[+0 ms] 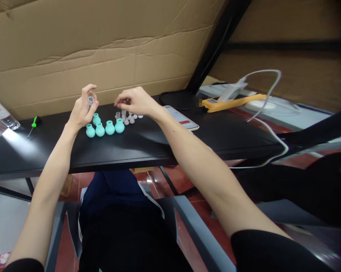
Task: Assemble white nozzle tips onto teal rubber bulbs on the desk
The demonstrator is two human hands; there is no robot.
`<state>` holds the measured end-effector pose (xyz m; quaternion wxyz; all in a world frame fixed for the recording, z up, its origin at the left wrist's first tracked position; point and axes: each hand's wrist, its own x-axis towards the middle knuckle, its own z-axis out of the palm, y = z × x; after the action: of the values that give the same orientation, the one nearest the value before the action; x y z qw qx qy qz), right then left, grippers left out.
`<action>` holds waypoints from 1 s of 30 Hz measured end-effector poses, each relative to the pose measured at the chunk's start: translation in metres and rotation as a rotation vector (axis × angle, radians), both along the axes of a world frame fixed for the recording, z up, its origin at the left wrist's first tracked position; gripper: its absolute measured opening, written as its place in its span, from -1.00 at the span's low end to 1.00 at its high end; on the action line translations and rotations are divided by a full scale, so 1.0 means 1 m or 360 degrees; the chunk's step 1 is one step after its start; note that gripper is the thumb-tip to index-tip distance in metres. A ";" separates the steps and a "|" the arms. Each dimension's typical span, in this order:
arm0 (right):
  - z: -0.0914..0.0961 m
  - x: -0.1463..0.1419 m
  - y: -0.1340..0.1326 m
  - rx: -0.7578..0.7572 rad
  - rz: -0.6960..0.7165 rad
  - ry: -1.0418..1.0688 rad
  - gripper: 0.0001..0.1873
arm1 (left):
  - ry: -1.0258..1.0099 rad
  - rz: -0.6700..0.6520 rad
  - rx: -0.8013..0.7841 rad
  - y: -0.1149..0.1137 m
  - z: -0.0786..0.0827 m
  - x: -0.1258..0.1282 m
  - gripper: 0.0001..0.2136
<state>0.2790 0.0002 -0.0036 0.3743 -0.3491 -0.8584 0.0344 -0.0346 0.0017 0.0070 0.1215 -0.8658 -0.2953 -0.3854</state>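
Note:
My left hand (84, 107) is raised above the black table (147, 143), fingers curled, pinching a small clear plastic piece (90, 100) between thumb and fingertips. Just below it stand several teal rubber bulbs (104, 127) in a cluster. My right hand (136, 101) hovers over a group of small clear plastic pieces (128, 117) to the right of the bulbs, with its fingertips pinched together; what they hold, if anything, is too small to see.
A phone (181, 118) lies right of my right hand. A green-handled screwdriver (33, 124) and a water bottle (2, 114) are at far left. A yellow tool (229, 103) and white cables (268, 124) sit at right. A cardboard sheet (102, 49) backs the table.

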 end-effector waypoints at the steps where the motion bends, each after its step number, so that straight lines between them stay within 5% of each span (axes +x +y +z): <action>1: 0.000 0.000 0.000 0.0000 -0.0010 0.0006 -0.73 | -0.0020 -0.0005 -0.0005 -0.001 0.002 0.000 -0.35; 9: -0.002 -0.002 0.002 0.0011 0.0014 -0.0016 -0.72 | -0.0033 0.0089 0.0084 0.006 0.008 -0.010 -0.42; 18: -0.001 -0.001 0.001 -0.0003 0.0016 -0.0008 -0.70 | -0.0143 0.0122 0.0171 0.009 0.008 -0.007 -0.20; 30: 0.000 -0.002 0.001 -0.0026 0.0036 -0.0039 -0.68 | -0.0103 0.0134 0.0150 0.011 0.008 -0.007 -0.29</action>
<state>0.2772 0.0007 -0.0039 0.3604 -0.3427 -0.8666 0.0412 -0.0415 0.0129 0.0153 0.1684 -0.8330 -0.3168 -0.4213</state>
